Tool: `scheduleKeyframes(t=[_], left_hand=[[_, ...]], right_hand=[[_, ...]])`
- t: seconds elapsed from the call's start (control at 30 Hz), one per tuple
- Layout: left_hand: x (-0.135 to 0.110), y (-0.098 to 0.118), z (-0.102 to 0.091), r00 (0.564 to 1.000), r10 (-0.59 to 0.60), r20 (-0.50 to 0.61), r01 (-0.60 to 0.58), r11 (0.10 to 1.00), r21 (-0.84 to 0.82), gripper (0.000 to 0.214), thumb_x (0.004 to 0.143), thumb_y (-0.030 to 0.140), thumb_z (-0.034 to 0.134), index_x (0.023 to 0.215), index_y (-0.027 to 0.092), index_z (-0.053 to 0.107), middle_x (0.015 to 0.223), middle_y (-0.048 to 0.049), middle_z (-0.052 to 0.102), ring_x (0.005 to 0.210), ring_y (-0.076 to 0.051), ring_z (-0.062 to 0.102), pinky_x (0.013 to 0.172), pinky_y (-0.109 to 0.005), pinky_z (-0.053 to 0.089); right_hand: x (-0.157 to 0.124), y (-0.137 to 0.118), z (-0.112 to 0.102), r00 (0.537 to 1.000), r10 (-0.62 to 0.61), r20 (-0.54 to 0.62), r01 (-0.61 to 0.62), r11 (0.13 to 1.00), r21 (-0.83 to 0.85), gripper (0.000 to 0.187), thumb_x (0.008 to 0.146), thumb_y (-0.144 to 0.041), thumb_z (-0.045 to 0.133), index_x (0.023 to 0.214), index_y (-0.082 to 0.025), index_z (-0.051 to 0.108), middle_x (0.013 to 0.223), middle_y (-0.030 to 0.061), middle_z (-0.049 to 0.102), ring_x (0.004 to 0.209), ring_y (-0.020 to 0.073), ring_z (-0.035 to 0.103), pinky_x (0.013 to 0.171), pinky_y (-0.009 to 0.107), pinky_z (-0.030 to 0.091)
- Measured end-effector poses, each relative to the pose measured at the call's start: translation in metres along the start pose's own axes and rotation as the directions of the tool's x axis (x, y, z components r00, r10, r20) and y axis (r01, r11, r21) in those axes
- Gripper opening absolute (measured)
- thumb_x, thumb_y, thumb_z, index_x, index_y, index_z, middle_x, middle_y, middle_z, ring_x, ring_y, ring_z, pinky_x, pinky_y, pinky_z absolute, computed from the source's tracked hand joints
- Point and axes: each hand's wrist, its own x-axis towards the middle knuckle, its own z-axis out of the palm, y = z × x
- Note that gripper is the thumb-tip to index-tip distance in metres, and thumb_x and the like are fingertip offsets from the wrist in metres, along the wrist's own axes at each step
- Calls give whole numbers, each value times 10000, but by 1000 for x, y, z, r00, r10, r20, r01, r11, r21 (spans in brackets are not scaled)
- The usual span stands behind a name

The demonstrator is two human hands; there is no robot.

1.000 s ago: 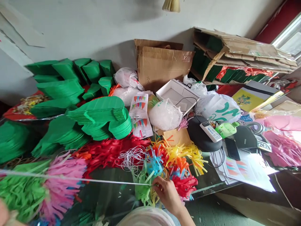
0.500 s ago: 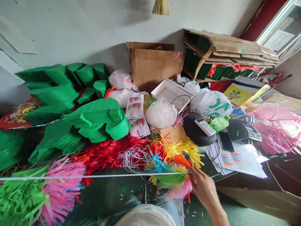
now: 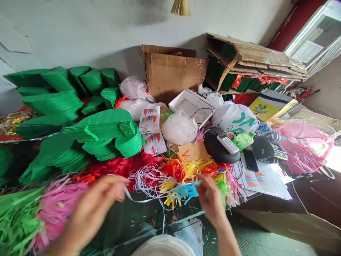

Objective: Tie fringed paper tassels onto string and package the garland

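Left hand (image 3: 93, 209) joins right hand (image 3: 211, 199), apparently holding white ribbon (image 3: 135, 196).

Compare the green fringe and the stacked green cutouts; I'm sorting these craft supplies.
The green fringe is loose, shaggy strips, while the stacked green cutouts are solid shapes with smooth edges. The fringe lies in a soft heap beside the left hand; the cutouts sit in a tidy layered pile farther back. Both are bright green.
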Motion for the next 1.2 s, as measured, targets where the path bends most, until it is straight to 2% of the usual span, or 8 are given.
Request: scheduleKeyframes(t=[0.1,0.17,0.27,0.5,0.77,0.97,1.1,1.2], left_hand=[[-5,-9,60,903,13,430,-34,999,41,173,937,318,538,943,235,690,712,23,666,643,-122,626,635,-201,513],[-13,-14,87,856,5,517,-13,1000,12,201,963,301,479,972,243,671,767,5,674,670,-124,626,680,-212,507],[-20,-20,101,841,-76,536,116,992,-41,194,952,340,507,949,231,667,732,-1,645,682,-133,616,683,-223,489],[-6,-27,121,705,-169,689,470,839,-276,322,894,490,578,949,176,626,647,18,522,618,-110,501,610,-221,410],[20,-38,148,737,-142,661,444,839,-315,388,859,522,618,974,152,635,682,22,462,613,-98,445,603,-225,378],[31,-34,157,798,-175,577,388,881,-270,389,859,526,615,952,150,653,722,2,498,662,-113,464,618,-225,375],[33,-34,167,798,-202,567,413,870,-271,408,849,544,616,939,148,653,774,-17,522,692,-121,490,633,-230,410],[30,-41,175,790,-235,567,446,854,-269,383,851,526,623,954,157,639,779,-17,531,682,-121,520,635,-235,438]], right_hand=[[-29,-52,27,918,-123,376,-101,845,525,485,929,-341,545,1384,-209,441,858,28,652,720,146,633,679,245,530],[-41,-64,36,891,-136,432,-199,739,644,472,953,-402,514,1376,-209,437,841,19,637,721,135,626,666,228,518],[-48,-55,36,903,-80,422,-232,735,637,358,910,-453,587,1163,-200,574,799,-2,631,683,116,588,650,202,483],[-43,-14,24,938,-99,333,-17,944,331,224,927,-293,539,768,-191,659,661,-7,663,543,91,543,575,170,404],[-15,23,35,931,-47,363,-88,933,348,275,890,-399,537,770,-183,657,606,-14,592,458,85,458,463,172,359],[3,43,41,897,40,440,-199,926,322,442,688,-420,758,1071,-222,657,647,-20,616,420,92,446,450,208,395],[13,48,42,787,-60,614,-367,754,545,440,843,-597,566,963,-176,614,657,19,610,487,118,532,448,204,429],[17,51,42,768,-76,636,-436,666,606,469,814,-624,619,942,-176,561,681,16,601,531,122,580,433,177,418]])
